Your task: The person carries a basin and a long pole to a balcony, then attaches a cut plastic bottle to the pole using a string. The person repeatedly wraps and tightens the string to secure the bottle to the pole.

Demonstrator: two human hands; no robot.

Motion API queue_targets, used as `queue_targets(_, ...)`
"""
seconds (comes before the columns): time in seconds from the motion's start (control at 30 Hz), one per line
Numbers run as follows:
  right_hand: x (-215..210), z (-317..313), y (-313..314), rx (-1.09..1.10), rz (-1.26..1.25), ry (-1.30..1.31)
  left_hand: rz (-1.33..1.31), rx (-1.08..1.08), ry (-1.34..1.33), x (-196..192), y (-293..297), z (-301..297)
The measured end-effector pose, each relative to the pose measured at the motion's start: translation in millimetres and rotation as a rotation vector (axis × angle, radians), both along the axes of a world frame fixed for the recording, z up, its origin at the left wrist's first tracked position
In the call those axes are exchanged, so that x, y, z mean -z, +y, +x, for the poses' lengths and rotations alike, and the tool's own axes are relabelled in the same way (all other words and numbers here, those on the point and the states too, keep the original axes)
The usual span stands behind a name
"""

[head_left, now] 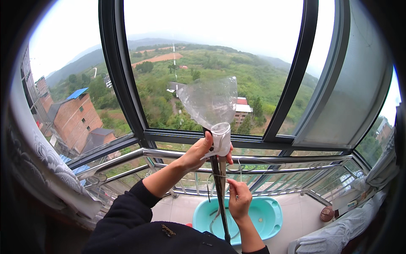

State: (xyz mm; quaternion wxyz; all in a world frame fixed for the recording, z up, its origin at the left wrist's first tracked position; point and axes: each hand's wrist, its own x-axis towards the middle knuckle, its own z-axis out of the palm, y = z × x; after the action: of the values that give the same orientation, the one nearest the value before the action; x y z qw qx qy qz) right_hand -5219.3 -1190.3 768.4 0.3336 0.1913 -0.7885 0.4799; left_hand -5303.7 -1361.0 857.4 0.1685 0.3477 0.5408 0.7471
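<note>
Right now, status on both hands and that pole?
Left hand grips white wrap under clear plastic funnel. Right hand pinches thin wire at dark pole. Nothing obstructing.

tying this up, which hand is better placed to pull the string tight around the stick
Right, probably. The right hand already pinches the thin string beside the dark stick, while the left hand grips the white wrapping under the clear plastic bottle top.

Dark-framed windows [127,84] rise behind and above the grip, with one pane [347,84] swung open to its upper right. Beyond the glass lies overcast daylight on green hills [211,63] — and a brick building with a blue roof [78,114] far to the left. A shiny metal railing [275,160] runs level with the grip. Below it, on the pale tiled floor [296,216], sits a turquoise plastic tub [266,213]. Patterned grey curtains [42,169] hang at the left — pale fabric [338,233] bunches at lower right.
</note>
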Motion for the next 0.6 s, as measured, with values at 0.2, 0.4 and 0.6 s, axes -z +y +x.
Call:
queue_targets(0.2, 52, 20, 15, 0.038, 0.158, 0.026, 0.062, -0.080, -0.070, -17, 2, -7)
queue_targets(0.4, 93, 51, 33, -0.019, 0.313, -0.214, 0.203, -0.072, -0.072, -41, 8, -17)
queue_targets(0.6, 126, 63, 28, -0.047, 0.091, -0.380, 0.385, 0.002, -0.229, -51, 24, -16)
